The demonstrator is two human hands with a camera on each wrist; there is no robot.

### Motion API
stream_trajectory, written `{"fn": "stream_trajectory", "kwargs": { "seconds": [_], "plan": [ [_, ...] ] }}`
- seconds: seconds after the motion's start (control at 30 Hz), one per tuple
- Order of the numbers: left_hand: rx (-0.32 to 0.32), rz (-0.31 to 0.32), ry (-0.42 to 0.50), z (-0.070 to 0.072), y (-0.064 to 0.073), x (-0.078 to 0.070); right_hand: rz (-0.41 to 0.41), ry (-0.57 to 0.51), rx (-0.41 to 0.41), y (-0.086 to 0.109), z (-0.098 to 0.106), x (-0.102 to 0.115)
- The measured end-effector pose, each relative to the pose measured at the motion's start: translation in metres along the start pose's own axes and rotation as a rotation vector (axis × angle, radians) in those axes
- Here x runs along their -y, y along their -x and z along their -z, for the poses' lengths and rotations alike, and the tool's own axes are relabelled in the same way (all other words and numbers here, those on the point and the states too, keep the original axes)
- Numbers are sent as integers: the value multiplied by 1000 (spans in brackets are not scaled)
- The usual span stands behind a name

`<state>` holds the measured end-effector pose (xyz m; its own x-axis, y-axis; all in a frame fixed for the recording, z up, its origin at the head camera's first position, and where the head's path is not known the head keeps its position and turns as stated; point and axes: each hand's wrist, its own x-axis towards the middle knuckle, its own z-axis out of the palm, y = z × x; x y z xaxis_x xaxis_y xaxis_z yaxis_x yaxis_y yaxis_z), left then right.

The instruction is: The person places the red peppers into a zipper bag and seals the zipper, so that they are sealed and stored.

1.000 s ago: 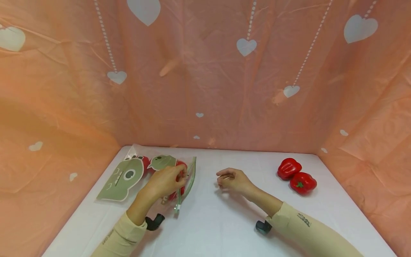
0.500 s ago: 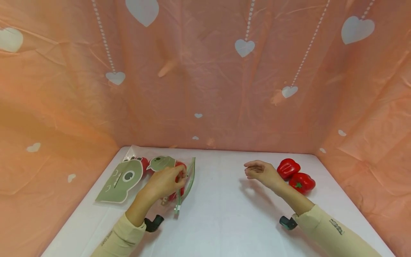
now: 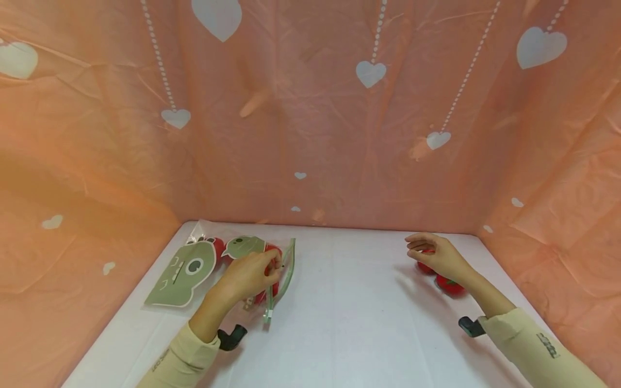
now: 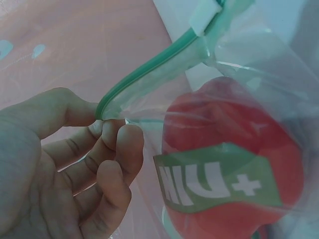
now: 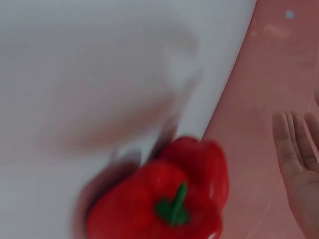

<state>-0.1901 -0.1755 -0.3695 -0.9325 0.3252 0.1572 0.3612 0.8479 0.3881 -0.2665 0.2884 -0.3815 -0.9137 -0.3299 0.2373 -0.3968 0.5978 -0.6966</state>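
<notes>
My left hand [image 3: 247, 275] pinches the green zip edge of a clear zip bag [image 3: 167, 285] printed with green cartoon monsters. In the left wrist view, thumb and fingertips meet on the green zip rim [image 4: 144, 67], and a red bell pepper [image 4: 214, 119] shows through the film. More red shows inside the bag farther left. Over on the right, my right hand [image 3: 441, 257] hovers above two red bell peppers, its fingers loosely bent around nothing. In the right wrist view, the nearer pepper [image 5: 134, 199] has a green stem; the other pepper [image 5: 207, 167] sits right behind it.
A white table [image 3: 339, 302] carries everything. Orange-pink cloth with white hearts [image 3: 371, 74] hangs behind it and on both sides. The zip's white slider [image 4: 205, 16] is near the rim's far part. Dark wrist devices [image 3: 471, 326] hang under both sleeves.
My right hand has moved right from mid-table until it overlaps the two peppers in the head view. My left hand and the bag have stayed in place.
</notes>
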Motion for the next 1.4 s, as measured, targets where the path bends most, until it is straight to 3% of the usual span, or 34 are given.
{"fn": "stream_trajectory", "kwargs": {
  "seconds": [0.27,0.47,0.73,1.13,1.4],
  "plan": [
    [1,7,3,0,1,0,27,72,2,3,23,-18],
    [6,15,6,-1,1,1,11,197,24,3,37,-31],
    [-4,15,0,0,1,1,66,301,64,2,49,-46],
    [-14,0,-3,1,0,2,-48,283,217,0,55,-56],
    [-7,3,9,0,1,3,-175,283,297,0,56,-56]
  ]
}}
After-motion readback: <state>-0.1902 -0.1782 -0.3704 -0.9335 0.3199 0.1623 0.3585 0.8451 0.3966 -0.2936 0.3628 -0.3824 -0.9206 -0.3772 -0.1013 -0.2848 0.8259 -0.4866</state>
